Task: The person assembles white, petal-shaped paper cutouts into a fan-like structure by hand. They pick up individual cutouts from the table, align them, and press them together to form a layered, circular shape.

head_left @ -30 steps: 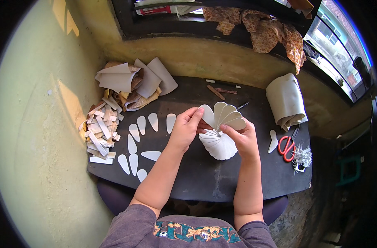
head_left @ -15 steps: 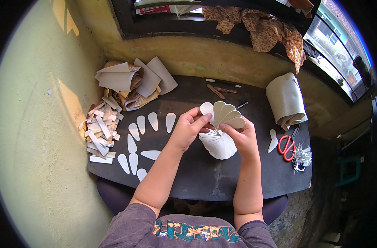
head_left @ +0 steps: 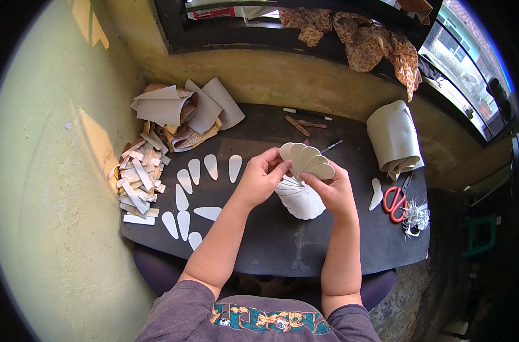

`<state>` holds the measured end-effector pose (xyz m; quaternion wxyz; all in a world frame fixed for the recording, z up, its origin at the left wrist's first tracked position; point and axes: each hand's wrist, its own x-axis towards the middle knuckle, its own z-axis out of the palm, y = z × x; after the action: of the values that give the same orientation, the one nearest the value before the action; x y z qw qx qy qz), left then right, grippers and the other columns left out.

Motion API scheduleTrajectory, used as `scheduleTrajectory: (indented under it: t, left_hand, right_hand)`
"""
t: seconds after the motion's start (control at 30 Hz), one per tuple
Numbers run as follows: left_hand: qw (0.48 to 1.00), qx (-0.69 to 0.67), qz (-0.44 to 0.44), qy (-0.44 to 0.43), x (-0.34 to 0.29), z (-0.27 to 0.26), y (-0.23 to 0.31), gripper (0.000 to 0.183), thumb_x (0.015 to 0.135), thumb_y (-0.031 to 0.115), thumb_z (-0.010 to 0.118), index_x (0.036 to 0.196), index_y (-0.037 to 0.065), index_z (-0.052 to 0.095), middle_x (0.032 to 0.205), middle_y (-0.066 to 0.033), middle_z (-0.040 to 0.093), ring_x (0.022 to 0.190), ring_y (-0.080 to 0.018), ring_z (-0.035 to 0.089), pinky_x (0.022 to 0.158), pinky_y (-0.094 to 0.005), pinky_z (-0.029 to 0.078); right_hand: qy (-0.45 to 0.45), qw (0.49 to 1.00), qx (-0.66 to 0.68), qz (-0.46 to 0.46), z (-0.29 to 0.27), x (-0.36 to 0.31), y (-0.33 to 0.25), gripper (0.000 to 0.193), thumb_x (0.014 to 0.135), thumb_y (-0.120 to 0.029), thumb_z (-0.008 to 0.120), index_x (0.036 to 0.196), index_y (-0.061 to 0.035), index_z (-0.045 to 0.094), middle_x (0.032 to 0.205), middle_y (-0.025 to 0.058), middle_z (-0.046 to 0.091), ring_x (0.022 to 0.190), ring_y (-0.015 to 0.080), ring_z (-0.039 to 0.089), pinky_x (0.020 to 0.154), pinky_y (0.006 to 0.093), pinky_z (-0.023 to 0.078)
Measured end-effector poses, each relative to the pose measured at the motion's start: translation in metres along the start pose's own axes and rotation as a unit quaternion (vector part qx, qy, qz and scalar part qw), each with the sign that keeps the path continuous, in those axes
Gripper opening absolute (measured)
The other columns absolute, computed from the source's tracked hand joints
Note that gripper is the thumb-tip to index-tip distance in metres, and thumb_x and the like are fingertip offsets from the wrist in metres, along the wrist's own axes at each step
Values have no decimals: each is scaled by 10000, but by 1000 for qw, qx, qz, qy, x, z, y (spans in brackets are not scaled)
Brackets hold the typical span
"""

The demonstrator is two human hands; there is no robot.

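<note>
Above the middle of a dark table [head_left: 282, 251], both hands hold a fan of overlapping white teardrop-shaped pieces [head_left: 306, 158]. My left hand [head_left: 258, 181] pinches the leftmost piece between thumb and fingers. On the opposite side, my right hand [head_left: 332, 191] grips the rightmost pieces, its thumb pressed on top. Below the fan hangs or rests a rounded cluster of the same overlapping pieces [head_left: 303, 200]; how it joins the fan is hidden by the fingers. Loose white teardrop pieces [head_left: 181, 197] lie in a rough curve beside my left forearm.
Scissors with red handles [head_left: 394, 204] lie at the right by white shreds [head_left: 416, 216] and one white piece [head_left: 376, 194]. A rolled sheet [head_left: 391, 137] stands behind them. Cut strips [head_left: 139, 182] and folded sheets [head_left: 168, 111] pile up at left. A pen [head_left: 332, 145] lies beyond my hands.
The fan has drawn closer together: its leftmost piece has shifted right and slightly down. Both hands keep their hold and have barely moved.
</note>
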<state>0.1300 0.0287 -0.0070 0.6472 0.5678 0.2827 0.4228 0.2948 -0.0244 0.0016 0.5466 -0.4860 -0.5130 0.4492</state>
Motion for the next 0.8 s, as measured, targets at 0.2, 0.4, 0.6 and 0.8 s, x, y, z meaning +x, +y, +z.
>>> scheduleTrajectory:
  t: [0.2,0.4,0.6,0.8]
  left_hand:
    - [999,26,-24,-12,0,-4,0,183,882,80,513,1046,9,554,823,-8,599,716,-67,549,625,-205,416]
    - [998,47,-23,-28,0,-6,0,193,900,115,487,1055,22,554,806,0,594,710,-63,546,605,-204,401]
    - [997,54,-17,-45,0,-8,0,227,910,139,479,1096,24,540,854,5,597,754,-61,552,616,-197,402]
    - [997,57,-11,-52,0,-10,0,220,916,140,461,1080,22,548,843,0,594,759,-62,525,649,-214,401]
  right_hand:
    - [-10,1000,-11,3,-1,0,1,236,767,-25,648,986,41,587,869,68,638,801,111,589,721,251,478]
    - [-9,1000,-13,6,0,0,0,239,765,-27,651,987,36,591,868,66,639,795,105,586,714,248,474]
    - [-12,999,-28,14,-2,0,-1,247,762,-35,655,988,39,589,870,69,639,802,112,592,714,253,478]
    - [0,1000,-1,1,1,1,3,275,756,-44,663,1002,39,574,885,76,633,808,120,596,719,257,484]
